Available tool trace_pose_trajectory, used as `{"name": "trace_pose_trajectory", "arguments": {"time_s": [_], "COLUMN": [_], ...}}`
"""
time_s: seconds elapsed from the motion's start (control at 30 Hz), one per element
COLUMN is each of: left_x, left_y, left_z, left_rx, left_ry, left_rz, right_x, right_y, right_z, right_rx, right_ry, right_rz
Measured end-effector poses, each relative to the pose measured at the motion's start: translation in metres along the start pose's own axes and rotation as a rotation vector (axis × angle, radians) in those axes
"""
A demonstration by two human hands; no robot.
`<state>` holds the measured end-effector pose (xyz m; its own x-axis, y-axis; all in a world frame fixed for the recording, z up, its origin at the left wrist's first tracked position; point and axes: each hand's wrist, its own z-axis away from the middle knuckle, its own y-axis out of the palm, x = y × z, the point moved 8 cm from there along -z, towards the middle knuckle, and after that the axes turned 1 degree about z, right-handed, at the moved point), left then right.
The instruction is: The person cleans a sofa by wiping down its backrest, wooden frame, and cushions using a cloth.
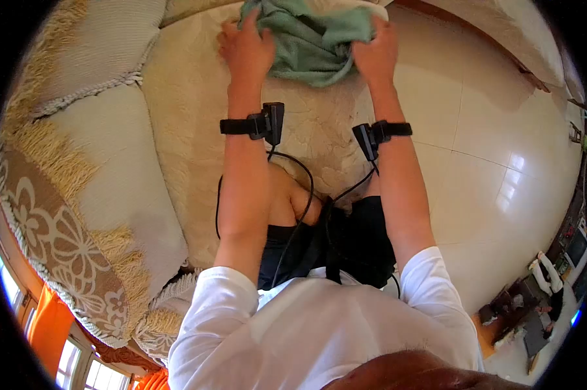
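A crumpled, soft green cloth (313,49) hangs between my two hands at the top of the view, over the beige seat. At its left side is my left hand (249,51), closed on the cloth's edge between thumb and fingers; the fingers are a little blurred. My right hand (376,55) grips the opposite side, fingers curled around the fabric. Folds hide the cloth's exact shape and kind. Black straps with small devices, the left one (257,125) and the right one (379,135), sit around my wrists.
I sit on a beige patterned sofa seat (183,130). Fringed cushions (111,149) line the left. Black cables (311,185) run from the wrist devices across my lap. Shiny floor tiles (482,136) lie to the right, with another upholstered seat (514,32) at the upper right.
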<state>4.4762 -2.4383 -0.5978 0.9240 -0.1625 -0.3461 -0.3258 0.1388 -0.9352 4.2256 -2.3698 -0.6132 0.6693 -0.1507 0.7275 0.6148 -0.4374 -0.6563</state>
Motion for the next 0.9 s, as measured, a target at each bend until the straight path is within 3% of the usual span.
{"name": "trace_pose_trajectory", "arguments": {"time_s": [0.07, 0.13, 0.2, 0.27, 0.37, 0.4, 0.47, 0.53, 0.6, 0.67, 0.73, 0.77, 0.83, 0.87, 0.9], "left_x": [-0.025, -0.027, -0.032, -0.011, 0.013, 0.012, -0.004, -0.056, -0.076, -0.087, -0.082, -0.073, -0.058, -0.051, -0.043], "left_y": [0.021, 0.016, 0.014, 0.002, -0.014, -0.013, -0.008, 0.002, 0.001, 0.005, 0.008, 0.007, -0.003, -0.008, -0.019], "left_z": [0.012, 0.011, 0.009, 0.004, 0.001, 0.000, 0.003, 0.018, 0.030, 0.038, 0.029, 0.019, 0.009, 0.001, -0.006], "left_rx": [-0.063, -0.149, -0.145, -0.104, -0.066, -0.056, -0.100, -0.232, -0.316, -0.256, -0.224, -0.193, -0.140, -0.079, -0.102], "left_ry": [0.018, 0.049, 0.068, 0.062, 0.042, 0.051, 0.133, 0.299, 0.375, 0.390, 0.369, 0.334, 0.326, 0.314, 0.329], "left_rz": [-0.091, -0.191, -0.094, -0.091, -0.186, -0.070, 0.072, 0.081, 0.066, -0.019, -0.010, -0.014, -0.048, -0.072, -0.084], "right_x": [-0.018, 0.010, 0.044, 0.070, 0.072, 0.065, 0.032, -0.016, -0.028, -0.041, -0.029, -0.020, -0.015, -0.003, 0.008], "right_y": [-0.013, 0.005, 0.010, 0.032, 0.031, 0.025, 0.001, -0.013, -0.019, -0.021, -0.016, -0.024, -0.016, -0.020, -0.010], "right_z": [-0.003, -0.005, 0.005, 0.017, 0.015, 0.006, -0.009, -0.022, -0.030, -0.021, -0.021, -0.027, -0.028, -0.031, -0.037], "right_rx": [-0.300, -0.204, -0.131, 0.143, 0.185, 0.091, -0.049, 0.005, -0.082, -0.191, -0.251, -0.275, -0.049, -0.073, 0.053], "right_ry": [0.169, 0.077, -0.013, -0.045, -0.054, -0.159, -0.039, 0.352, 0.228, 0.132, -0.048, -0.059, 0.100, 0.093, 0.070], "right_rz": [0.137, 0.182, 0.255, 0.165, -0.046, -0.099, -0.043, -0.107, -0.128, -0.133, 0.244, 0.234, 0.327, 0.311, 0.339]}}
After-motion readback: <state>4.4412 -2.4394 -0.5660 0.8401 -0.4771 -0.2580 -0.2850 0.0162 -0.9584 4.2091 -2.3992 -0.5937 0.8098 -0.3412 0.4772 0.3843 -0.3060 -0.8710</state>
